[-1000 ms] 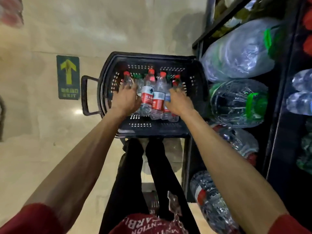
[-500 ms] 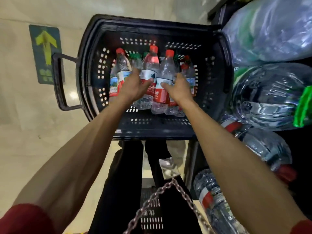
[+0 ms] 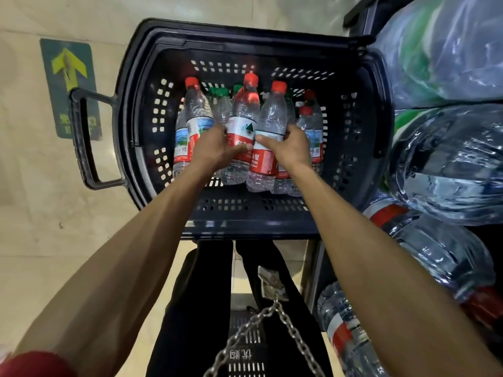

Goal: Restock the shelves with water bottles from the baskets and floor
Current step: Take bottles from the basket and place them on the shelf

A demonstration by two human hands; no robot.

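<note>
A black plastic basket (image 3: 351, 137) stands on the floor in front of me and holds several small water bottles with red or green caps. My left hand (image 3: 215, 149) grips a red-labelled bottle (image 3: 242, 126) near the middle of the bunch. My right hand (image 3: 288, 149) grips the neighbouring red-capped bottle (image 3: 272, 115), thumb across its label. Both bottles are lifted and lean toward me. Other bottles (image 3: 196, 118) stand to the left, and more stand behind my right hand (image 3: 310, 123).
Large water jugs (image 3: 449, 164) lie stacked on the dark shelving to the right, some wrapped in plastic (image 3: 441, 50). The basket's handle (image 3: 84, 140) sticks out to the left over a green floor arrow sign (image 3: 68, 66). A second basket (image 3: 245, 357) and a chain (image 3: 285, 317) are below me.
The view has come closer to the basket. Both hands have closed round two middle bottles and raised them a little out of the bunch.
</note>
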